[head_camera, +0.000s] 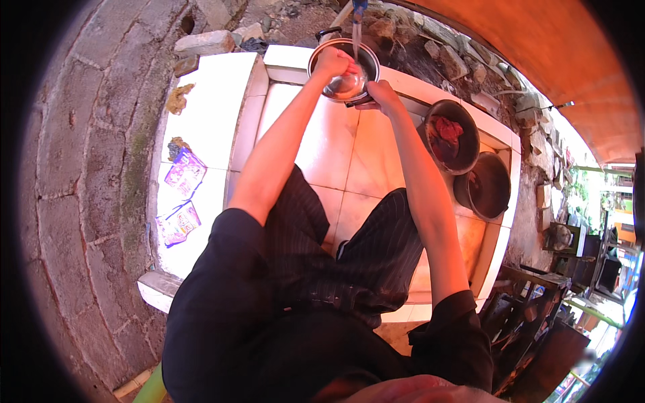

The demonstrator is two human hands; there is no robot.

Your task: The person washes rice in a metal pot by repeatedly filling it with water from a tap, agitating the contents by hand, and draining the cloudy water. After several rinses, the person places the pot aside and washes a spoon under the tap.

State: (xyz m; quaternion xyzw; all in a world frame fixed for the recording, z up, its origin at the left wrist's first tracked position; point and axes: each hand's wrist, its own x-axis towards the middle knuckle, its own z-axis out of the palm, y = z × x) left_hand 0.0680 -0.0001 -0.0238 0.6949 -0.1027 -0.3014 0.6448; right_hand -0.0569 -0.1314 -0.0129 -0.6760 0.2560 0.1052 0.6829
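A metal cooking pot (343, 89) with black side handles is held tilted at the far edge of a white-tiled basin (332, 151). Water (357, 40) runs into it from a blue tap (359, 11). My right hand (381, 96) grips the pot by its near handle and rim. Inside the pot's mouth is my left hand (333, 63), its fingers against or close to the inner wall. Whether those fingers hold anything is hidden. The second black handle (327, 32) sticks out at the far left of the pot.
Two dark buckets stand at the basin's right; the farther bucket (468, 126) contains a red cloth (448, 130), beside the nearer bucket (486, 186). Detergent-like packets (185, 174) and a scrubbing wad (179, 98) lie on the left tiled ledge (196, 136). A block wall (75, 166) borders the left.
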